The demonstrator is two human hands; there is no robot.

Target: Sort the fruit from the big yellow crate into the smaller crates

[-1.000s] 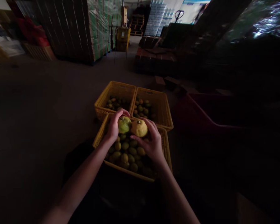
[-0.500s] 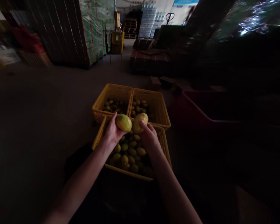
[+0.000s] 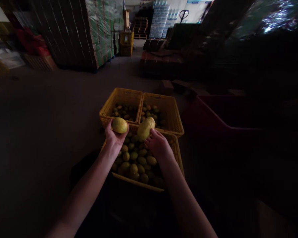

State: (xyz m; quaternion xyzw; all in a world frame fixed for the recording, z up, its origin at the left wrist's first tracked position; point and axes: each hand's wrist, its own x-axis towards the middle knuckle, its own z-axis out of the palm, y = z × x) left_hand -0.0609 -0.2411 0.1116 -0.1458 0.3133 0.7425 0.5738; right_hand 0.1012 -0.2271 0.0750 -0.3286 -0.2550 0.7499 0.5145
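The left hand [image 3: 113, 136] cups a yellow fruit [image 3: 119, 125], fingers curled under it, over the near crate's [image 3: 175, 149] left corner, just short of the left far crate [image 3: 106, 110]. The right hand [image 3: 158, 145] pinches a paler fruit [image 3: 146, 128] by its lower end, above the near crate's far rim and just short of the right far crate [image 3: 175, 115]. By the look of it, this is sorting, each fruit lifted from the full near crate. Next, each hand must reach over a far crate and loosen its grip low, so the fruit is not bruised.
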